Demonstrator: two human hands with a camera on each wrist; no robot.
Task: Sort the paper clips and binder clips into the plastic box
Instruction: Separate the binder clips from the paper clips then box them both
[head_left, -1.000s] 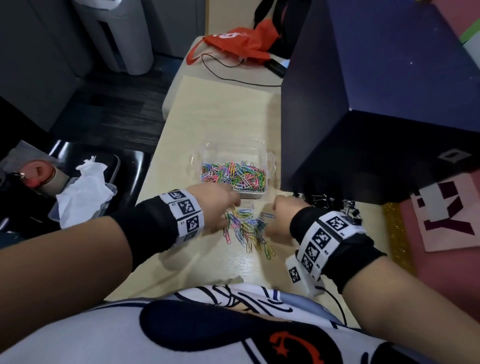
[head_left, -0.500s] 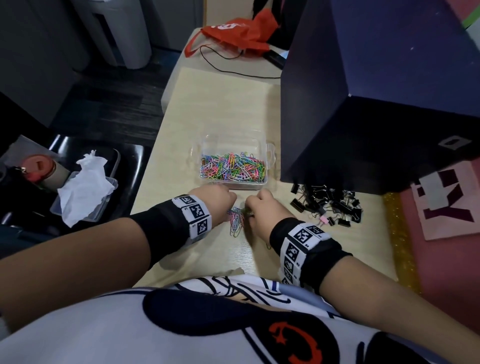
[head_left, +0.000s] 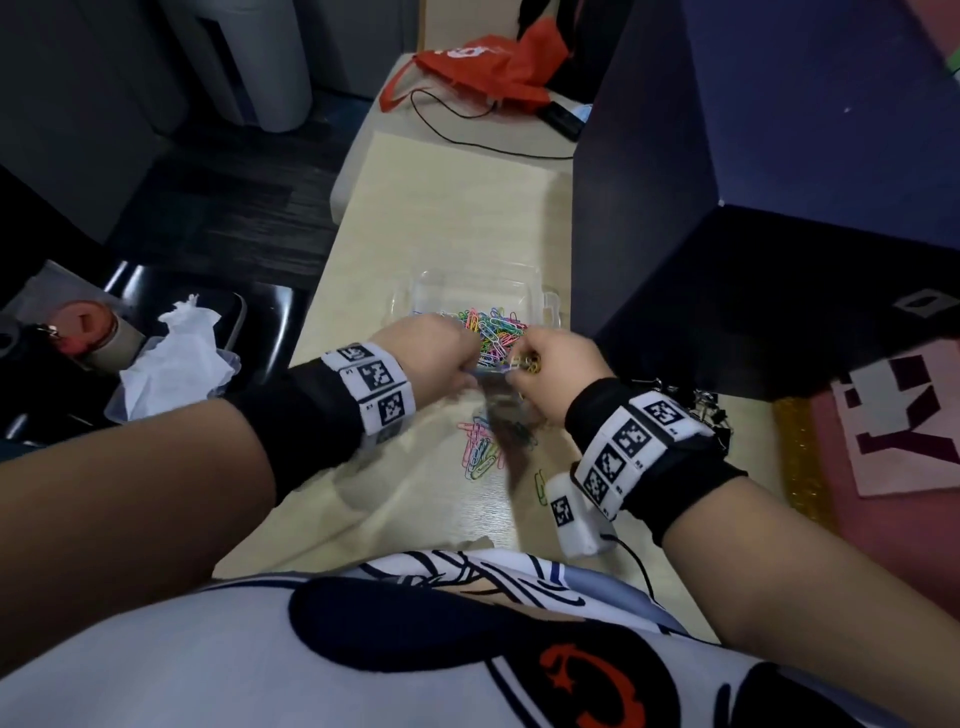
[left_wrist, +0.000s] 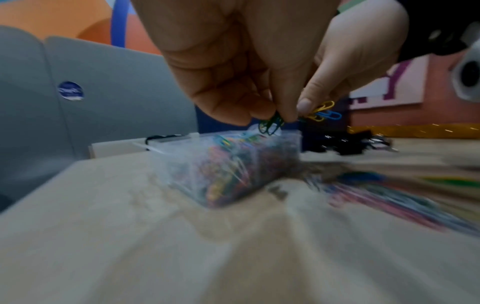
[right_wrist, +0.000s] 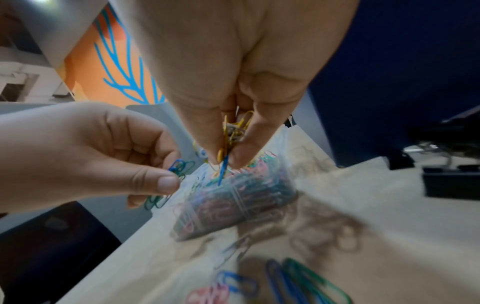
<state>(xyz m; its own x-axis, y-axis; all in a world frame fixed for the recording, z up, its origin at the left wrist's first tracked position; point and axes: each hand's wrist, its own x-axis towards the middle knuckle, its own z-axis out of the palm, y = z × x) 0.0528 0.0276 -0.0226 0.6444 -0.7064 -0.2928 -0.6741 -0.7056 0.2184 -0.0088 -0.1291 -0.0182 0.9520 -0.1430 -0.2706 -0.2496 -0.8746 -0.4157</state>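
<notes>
A clear plastic box (head_left: 549, 300) on the pale table holds a heap of coloured paper clips (head_left: 493, 332). My left hand (head_left: 470, 358) hovers at its near edge and pinches green and blue paper clips (left_wrist: 271, 124). Beside it my right hand (head_left: 522, 364) pinches a bunch of yellow and blue paper clips (right_wrist: 230, 142) just above the box (right_wrist: 244, 197). Loose paper clips (head_left: 483, 452) lie on the table under my wrists. A pile of black binder clips (head_left: 701, 410) sits to the right, partly hidden behind my right wrist.
A big dark blue box (head_left: 753, 208) stands close on the right of the plastic box. A red bag (head_left: 483, 67) and a black cable (head_left: 467, 140) lie at the table's far end. The table's left edge drops to a black chair with tissue (head_left: 176, 358).
Both hands have lifted from the loose pile on the table and moved forward to the near edge of the plastic box, each carrying paper clips.
</notes>
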